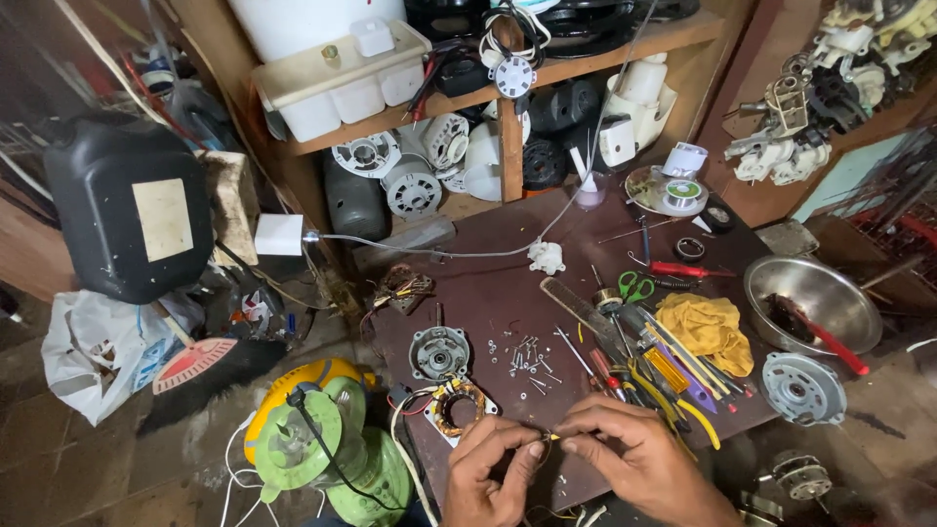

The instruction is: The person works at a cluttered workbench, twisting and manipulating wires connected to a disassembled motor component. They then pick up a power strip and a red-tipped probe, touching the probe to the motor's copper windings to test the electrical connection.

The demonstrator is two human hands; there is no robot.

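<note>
Now both hands, left hand [493,468] & right hand [625,454], pinch a thin wire [549,438] at bottom centre; light, bendy, fragile — best held near its end, by the stator [457,405] on the table [508,293].

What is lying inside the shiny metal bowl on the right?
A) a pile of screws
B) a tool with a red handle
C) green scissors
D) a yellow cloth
B: a tool with a red handle rests in the metal bowl, sticking out over its rim; the green scissors, yellow cloth and screws all lie on the brown tabletop.
</note>
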